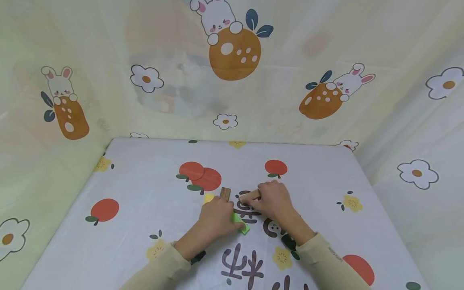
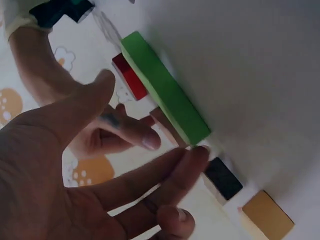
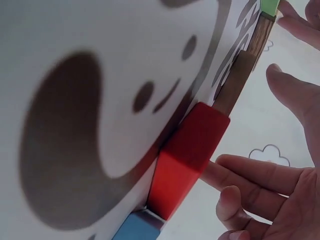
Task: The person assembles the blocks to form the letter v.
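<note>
Green block (image 2: 166, 89) lies on the cloth (image 1: 145, 173) beside your left hand (image 1: 217, 216), spread and gripping nothing. Right wrist view shows your loosely spread right hand (image 3: 300, 200) just touching a red block (image 3: 189, 155), which the head view hides.

On the table (image 1: 137, 237), the nearest block (image 1: 241, 225) is set to the right of the left hand (image 1: 216, 217) and partly covered by it. Behind that hand are placed the leftmost block (image 1: 209, 198) and, just to its right, a second block (image 1: 225, 193). Farther right, a third block (image 1: 248, 197) is found to the left of the right hand (image 1: 274, 201), over lettering (image 1: 250, 216). In the right wrist view, an outer block (image 3: 187, 155) is seen beside the right hand, with an end block (image 3: 137, 228) next to it. The table is bounded behind, left and right by a curtain (image 1: 188, 104).
</note>
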Tool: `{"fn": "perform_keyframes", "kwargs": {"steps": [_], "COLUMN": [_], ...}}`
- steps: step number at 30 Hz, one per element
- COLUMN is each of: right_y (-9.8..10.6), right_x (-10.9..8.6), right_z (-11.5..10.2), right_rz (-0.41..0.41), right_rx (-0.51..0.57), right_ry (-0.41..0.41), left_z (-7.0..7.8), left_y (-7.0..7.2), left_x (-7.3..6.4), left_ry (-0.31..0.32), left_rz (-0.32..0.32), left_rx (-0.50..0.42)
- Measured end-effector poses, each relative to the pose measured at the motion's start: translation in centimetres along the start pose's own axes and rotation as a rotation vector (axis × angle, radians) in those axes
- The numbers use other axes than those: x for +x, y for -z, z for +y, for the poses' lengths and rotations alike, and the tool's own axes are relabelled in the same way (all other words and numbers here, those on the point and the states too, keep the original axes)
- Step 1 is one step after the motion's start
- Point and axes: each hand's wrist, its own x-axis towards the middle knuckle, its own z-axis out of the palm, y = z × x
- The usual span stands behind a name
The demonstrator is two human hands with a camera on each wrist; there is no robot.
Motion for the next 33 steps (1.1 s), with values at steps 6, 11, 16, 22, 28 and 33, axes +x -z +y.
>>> {"fn": "perform_keyframes", "kwargs": {"steps": [6,11,16,22,28,33], "right_y": [0.2,0.1,-0.1,-0.2,0.0,-0.1], "right_x": [0.1,0.2,0.1,0.2,0.1,-0.2], "right_z": [-0.6,-0.9,-0.9,-1.1,-1.2,-1.1], "right_rz": [0.007,-0.003,0.004,0.016,0.005,-0.038], "right_rx": [-0.012,-0.048,-0.063,-0.05,0.005,0.064], "right_ry": [-0.004,0.002,0.015,0.018,0.008,0.004], "left_z": [1.0,1.3,1.4,1.6,1.6,1.2], "left_y": [-0.3,-0.8,-1.4,-1.3,-1.3,-1.6], "left_x": [-0.5,-0.6,-0.6,-0.7,-0.9,-0.9], "left_ry": [0.014,-0.008,-0.001,-0.007,-0.024,-0.05], "left_rz": [-0.026,-0.029,-0.039,-0.038,-0.049,-0.046], "left_rx": [0.052,0.083,0.131,0.176,0.199,0.138]}}
